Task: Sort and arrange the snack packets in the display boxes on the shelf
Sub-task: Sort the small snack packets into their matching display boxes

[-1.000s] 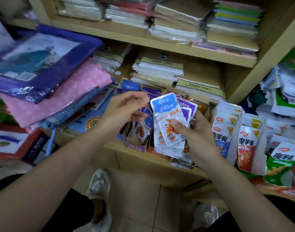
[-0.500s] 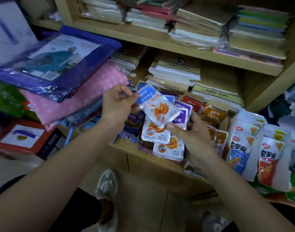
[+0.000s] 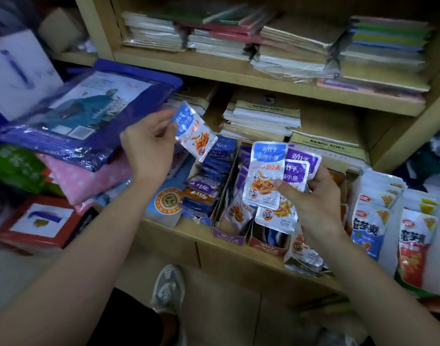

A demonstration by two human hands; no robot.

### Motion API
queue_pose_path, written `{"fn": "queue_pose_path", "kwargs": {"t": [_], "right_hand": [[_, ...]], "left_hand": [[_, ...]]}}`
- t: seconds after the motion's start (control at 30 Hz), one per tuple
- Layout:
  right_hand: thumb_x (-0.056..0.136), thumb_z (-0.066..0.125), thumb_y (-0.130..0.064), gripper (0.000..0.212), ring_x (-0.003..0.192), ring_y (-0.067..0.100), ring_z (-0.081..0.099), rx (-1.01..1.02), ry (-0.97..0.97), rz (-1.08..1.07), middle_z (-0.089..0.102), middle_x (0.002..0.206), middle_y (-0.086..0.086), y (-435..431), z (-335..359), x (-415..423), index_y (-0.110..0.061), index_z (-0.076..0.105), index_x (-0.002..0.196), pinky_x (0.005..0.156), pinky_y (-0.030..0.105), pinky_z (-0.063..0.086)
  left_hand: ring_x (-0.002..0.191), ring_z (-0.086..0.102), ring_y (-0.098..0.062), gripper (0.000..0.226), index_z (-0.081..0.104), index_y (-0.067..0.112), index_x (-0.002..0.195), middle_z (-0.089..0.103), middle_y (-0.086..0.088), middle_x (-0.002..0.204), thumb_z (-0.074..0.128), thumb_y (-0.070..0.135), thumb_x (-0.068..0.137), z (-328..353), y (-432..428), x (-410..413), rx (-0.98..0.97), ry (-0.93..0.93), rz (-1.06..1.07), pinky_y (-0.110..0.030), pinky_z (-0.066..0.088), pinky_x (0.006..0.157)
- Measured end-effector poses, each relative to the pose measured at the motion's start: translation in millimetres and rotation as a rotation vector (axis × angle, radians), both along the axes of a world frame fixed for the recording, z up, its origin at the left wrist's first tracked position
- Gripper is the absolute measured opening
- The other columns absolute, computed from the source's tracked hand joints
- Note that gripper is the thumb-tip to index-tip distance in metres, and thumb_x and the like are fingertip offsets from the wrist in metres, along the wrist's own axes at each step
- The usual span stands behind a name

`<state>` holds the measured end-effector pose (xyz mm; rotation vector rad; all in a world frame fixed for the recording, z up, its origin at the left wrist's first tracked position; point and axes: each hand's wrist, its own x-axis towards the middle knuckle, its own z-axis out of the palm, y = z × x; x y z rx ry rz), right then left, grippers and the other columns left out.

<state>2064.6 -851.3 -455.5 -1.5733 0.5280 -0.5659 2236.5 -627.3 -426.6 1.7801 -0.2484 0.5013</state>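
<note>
My left hand [image 3: 149, 148] pinches one blue-topped snack packet [image 3: 195, 132] by its edge, tilted, above the blue display box [image 3: 201, 218] that holds several blue and purple packets. My right hand [image 3: 311, 196] grips a fanned stack of packets [image 3: 268, 178], blue-topped in front and purple-topped behind, over the purple display box [image 3: 228, 234] and the red display box [image 3: 266, 244]. Both boxes stand on the wooden shelf [image 3: 169, 231].
Larger snack bags [image 3: 413, 236] stand at the right of the shelf. Loose packets [image 3: 303, 255] hang over the shelf edge. Notebook stacks [image 3: 261, 118] lie behind the boxes. Wrapped blue and pink goods [image 3: 84, 126] pile at the left. A shoe [image 3: 167, 288] shows on the floor below.
My left hand has pulled one blue packet off the stack and carried it up and left. My right hand still holds the rest, and the view has shifted.
</note>
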Motion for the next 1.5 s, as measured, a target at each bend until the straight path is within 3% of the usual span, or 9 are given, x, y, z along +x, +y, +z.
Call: {"fn": "queue_pose_path", "kwargs": {"t": [0.1, 0.2, 0.37, 0.73, 0.93, 1.1, 1.3, 1.4, 1.5], "right_hand": [[0.077, 0.085, -0.011, 0.051, 0.103, 0.008, 0.069, -0.015, 0.014, -0.008, 0.073, 0.110, -0.005, -1.0, -2.5, 1.0, -0.021, 0.059, 0.121, 0.086, 0.041, 0.060], [0.077, 0.085, -0.012, 0.052, 0.102, 0.007, 0.070, -0.024, 0.019, 0.001, 0.073, 0.110, -0.005, -1.4, -4.0, 1.4, -0.020, 0.059, 0.122, 0.086, 0.040, 0.060], [0.076, 0.086, -0.019, 0.056, 0.104, 0.007, 0.069, -0.027, 0.039, -0.002, 0.072, 0.111, -0.007, 0.3, -5.8, 2.8, -0.024, 0.058, 0.123, 0.086, 0.042, 0.060], [0.076, 0.086, -0.020, 0.056, 0.103, 0.007, 0.070, -0.013, 0.046, 0.000, 0.071, 0.112, -0.006, 3.2, -6.4, 5.2, -0.025, 0.057, 0.124, 0.085, 0.044, 0.061], [0.075, 0.085, -0.021, 0.053, 0.103, 0.008, 0.070, 0.004, 0.048, 0.004, 0.072, 0.110, -0.007, 1.7, -6.6, 4.8, -0.026, 0.058, 0.120, 0.085, 0.044, 0.060], [0.074, 0.087, -0.024, 0.056, 0.105, 0.009, 0.069, 0.017, 0.058, -0.008, 0.072, 0.112, -0.007, 0.6, -8.0, 6.9, -0.025, 0.059, 0.122, 0.086, 0.044, 0.060], [0.073, 0.087, -0.026, 0.057, 0.104, 0.008, 0.070, 0.024, 0.071, 0.000, 0.072, 0.112, -0.007, 0.6, -8.7, 7.0, -0.026, 0.058, 0.122, 0.085, 0.044, 0.061], [0.072, 0.087, -0.027, 0.057, 0.104, 0.009, 0.070, 0.022, 0.080, 0.005, 0.072, 0.112, -0.008, 0.5, -8.1, 6.3, -0.027, 0.058, 0.122, 0.084, 0.046, 0.061], [0.074, 0.086, -0.023, 0.053, 0.104, 0.011, 0.070, 0.033, 0.071, -0.009, 0.073, 0.110, -0.006, -3.3, -5.6, 3.3, -0.025, 0.059, 0.119, 0.085, 0.047, 0.060]], "left_hand": [[0.083, 0.074, -0.006, 0.023, 0.077, 0.021, 0.112, 0.077, 0.005, 0.099, 0.069, 0.020, 0.090, -1.6, -5.2, -10.9, 0.166, -0.190, 0.025, -0.034, 0.061, 0.082], [0.081, 0.073, -0.005, 0.023, 0.075, 0.032, 0.111, 0.077, 0.008, 0.096, 0.069, 0.022, 0.091, 3.7, 1.3, -7.8, 0.062, -0.270, 0.075, -0.033, 0.060, 0.080], [0.084, 0.072, -0.001, 0.023, 0.076, 0.021, 0.111, 0.076, 0.008, 0.098, 0.069, 0.017, 0.089, -5.0, 7.8, -0.7, 0.118, -0.178, 0.044, -0.034, 0.061, 0.083], [0.079, 0.073, -0.008, 0.022, 0.078, 0.016, 0.109, 0.077, 0.003, 0.094, 0.067, 0.016, 0.090, -13.0, 9.8, -2.0, 0.154, -0.235, 0.122, -0.035, 0.061, 0.079], [0.080, 0.070, 0.004, 0.022, 0.076, 0.011, 0.111, 0.073, 0.011, 0.096, 0.070, 0.007, 0.089, -13.7, 1.1, -9.2, 0.132, -0.167, -0.019, -0.017, 0.057, 0.076], [0.078, 0.070, 0.006, 0.024, 0.075, 0.012, 0.110, 0.073, 0.010, 0.092, 0.070, 0.001, 0.088, -13.8, -1.4, -8.2, 0.027, -0.098, -0.033, -0.014, 0.055, 0.073], [0.075, 0.071, -0.005, 0.021, 0.079, 0.011, 0.101, 0.078, 0.000, 0.090, 0.079, 0.006, 0.081, -37.1, 2.3, 5.6, 0.358, -0.032, -0.049, -0.032, 0.062, 0.077], [0.072, 0.072, -0.011, 0.013, 0.081, 0.015, 0.093, 0.078, -0.001, 0.081, 0.081, 0.022, 0.082, -40.2, -2.9, 3.7, 0.537, 0.028, -0.075, -0.039, 0.061, 0.071], [0.085, 0.072, -0.011, 0.024, 0.078, 0.027, 0.106, 0.077, 0.005, 0.093, 0.075, 0.037, 0.084, -29.6, -9.2, 8.4, 0.577, -0.053, -0.094, -0.036, 0.060, 0.072]]}}
